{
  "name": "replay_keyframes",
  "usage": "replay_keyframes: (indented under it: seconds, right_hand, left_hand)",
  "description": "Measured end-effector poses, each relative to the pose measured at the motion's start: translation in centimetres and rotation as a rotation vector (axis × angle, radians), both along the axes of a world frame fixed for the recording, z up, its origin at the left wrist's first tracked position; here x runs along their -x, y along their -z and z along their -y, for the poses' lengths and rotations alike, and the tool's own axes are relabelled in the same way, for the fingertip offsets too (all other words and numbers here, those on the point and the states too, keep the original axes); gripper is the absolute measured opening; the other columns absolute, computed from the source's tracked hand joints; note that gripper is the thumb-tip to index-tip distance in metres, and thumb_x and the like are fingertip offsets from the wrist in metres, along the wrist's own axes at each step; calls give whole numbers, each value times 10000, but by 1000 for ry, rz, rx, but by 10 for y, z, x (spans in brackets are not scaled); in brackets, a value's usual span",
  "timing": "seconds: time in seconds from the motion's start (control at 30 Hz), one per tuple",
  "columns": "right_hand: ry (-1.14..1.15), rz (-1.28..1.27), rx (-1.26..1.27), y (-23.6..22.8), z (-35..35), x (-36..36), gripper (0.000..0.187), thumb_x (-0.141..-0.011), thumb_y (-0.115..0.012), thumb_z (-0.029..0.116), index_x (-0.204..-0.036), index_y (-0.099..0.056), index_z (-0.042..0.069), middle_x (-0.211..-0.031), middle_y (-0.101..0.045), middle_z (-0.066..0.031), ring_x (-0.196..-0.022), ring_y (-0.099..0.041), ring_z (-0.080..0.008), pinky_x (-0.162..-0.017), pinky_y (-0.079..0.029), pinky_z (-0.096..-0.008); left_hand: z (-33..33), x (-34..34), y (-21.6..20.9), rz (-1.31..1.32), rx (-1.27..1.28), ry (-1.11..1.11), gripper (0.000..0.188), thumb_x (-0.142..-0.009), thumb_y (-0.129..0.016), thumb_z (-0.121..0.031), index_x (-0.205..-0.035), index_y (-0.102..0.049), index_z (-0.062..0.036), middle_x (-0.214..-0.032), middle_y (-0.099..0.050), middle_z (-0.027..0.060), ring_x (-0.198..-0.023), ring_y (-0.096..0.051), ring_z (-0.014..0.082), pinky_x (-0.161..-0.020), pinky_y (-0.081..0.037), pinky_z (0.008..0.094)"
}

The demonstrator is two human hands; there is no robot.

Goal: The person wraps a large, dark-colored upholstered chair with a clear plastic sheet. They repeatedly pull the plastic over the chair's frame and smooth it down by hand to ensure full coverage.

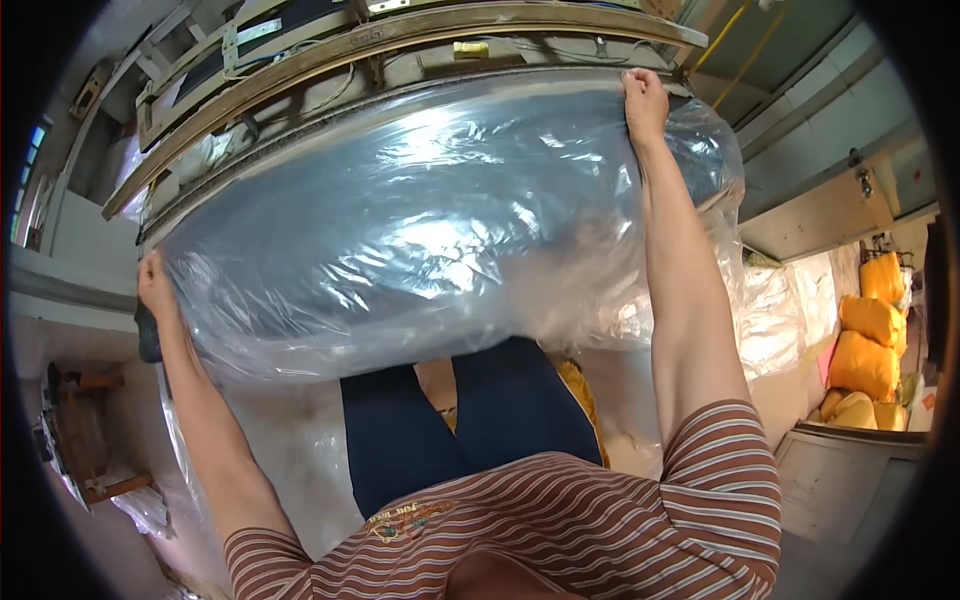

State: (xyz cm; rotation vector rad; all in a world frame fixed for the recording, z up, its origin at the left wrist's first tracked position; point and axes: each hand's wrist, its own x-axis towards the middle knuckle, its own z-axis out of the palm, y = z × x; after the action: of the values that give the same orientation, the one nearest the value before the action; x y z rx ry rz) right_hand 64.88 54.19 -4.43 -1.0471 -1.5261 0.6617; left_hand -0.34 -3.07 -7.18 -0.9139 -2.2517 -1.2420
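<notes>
A wide sheet of clear plastic film [430,230] spreads across the work surface in front of me and hangs down over its near edge above my legs. At the film's far right corner, my right hand [646,100] is closed, with the fingertips pinching the film's edge. Over on the left, my left hand [156,285] is closed at the film's left corner, gripping its edge. Both arms are stretched wide apart, and the film lies between them, wrinkled and shiny with reflections. A dark, rounded object [148,335] sits just below my left hand.
A long wooden bar [400,38] of a machine frame runs behind the film, with a small yellow block [470,49] under it. Several orange-yellow bundles [868,362] are stacked at the right. A wooden stand [95,430] is at the lower left.
</notes>
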Motion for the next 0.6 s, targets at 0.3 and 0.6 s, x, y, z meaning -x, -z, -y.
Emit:
replay_keyframes:
  seconds: [0.3, 0.6]
  right_hand:
    - [78, 216, 31, -10, -28, 6, 242, -774, -700, 258, -868, -676, 36, -760, -641, -46, -709, -579, -151, -688, -455, -297]
    - [296, 333, -178, 0, -40, 14, 375, -733, -692, 246, -938, -485, 10, -977, -480, -173, -949, -473, -314, -861, -390, -384]
  left_hand:
    - [-88, -10, -12, 348, -193, 22, 257, -867, -685, -273, -1009, -722, -62, -873, -650, -33, -691, -449, 38, -622, -361, 186]
    - [-75, 29, -5, 326, -79, -89, 256, -863, -663, -302, -865, -651, -46, -756, -538, -30, -670, -447, 84, -621, -364, 242]
